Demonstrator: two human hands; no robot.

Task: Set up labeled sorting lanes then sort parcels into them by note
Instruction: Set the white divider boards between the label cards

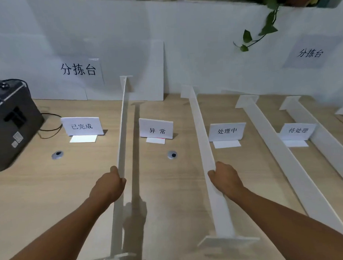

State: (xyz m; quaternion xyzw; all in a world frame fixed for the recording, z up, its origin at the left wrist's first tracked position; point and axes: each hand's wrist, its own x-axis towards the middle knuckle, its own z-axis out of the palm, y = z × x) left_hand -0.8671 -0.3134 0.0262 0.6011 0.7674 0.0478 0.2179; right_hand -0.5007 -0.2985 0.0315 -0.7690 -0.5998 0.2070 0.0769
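Several long white divider boards stand on the wooden table (52,192) and split it into lanes. My left hand (108,187) grips the top edge of the leftmost divider (122,121), which is lifted a little off the table. My right hand (225,179) grips the second divider (201,132), which stands on its cross foot. A white label card stands in each lane: the far-left card (82,126), the second card (156,130), the third card (227,131) and the fourth card (297,131). No parcels are in view.
A dark grey machine (12,123) with a cable sits at the table's left edge. Two round grommets (57,154) (172,154) are set in the tabletop. Two more dividers (274,145) (326,142) stand to the right. White panels and a hanging plant (268,27) back the table.
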